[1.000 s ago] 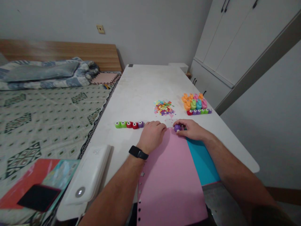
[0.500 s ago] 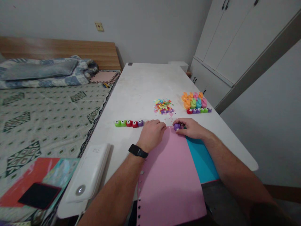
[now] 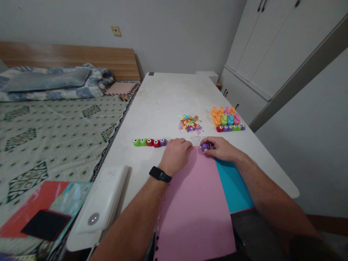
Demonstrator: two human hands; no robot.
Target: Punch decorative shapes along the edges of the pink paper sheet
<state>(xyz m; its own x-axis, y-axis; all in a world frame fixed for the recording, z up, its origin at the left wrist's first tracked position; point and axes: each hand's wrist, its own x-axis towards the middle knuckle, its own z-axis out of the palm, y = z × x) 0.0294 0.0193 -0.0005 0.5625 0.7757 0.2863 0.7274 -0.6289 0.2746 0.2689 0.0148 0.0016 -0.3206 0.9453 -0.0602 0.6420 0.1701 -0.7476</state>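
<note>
My right hand (image 3: 221,148) grips a small purple craft punch (image 3: 205,146) at the far edge of a sheet of pink paper (image 3: 195,203). My left hand (image 3: 178,151), closed, holds the far left part of that same edge; its fingertips are partly hidden. A row of small punched holes runs down the paper's left edge. Under its right side lies a blue sheet (image 3: 233,185). Beyond my hands is a pile of colourful punched-out shapes (image 3: 190,123). A row of green, red and purple punches (image 3: 149,142) stands just left of my left hand.
At the right of the white table (image 3: 174,90) stand another row of punches (image 3: 231,128) and several orange, green, blue and pink ones (image 3: 224,116). A white device (image 3: 104,199) lies at the near left. On the bed beside it rest a phone (image 3: 46,224) and coloured sheets (image 3: 40,195).
The near end of the pink paper has swung slightly to the left. Both hands keep their places at the far edge, the right still holding the purple craft punch.
</note>
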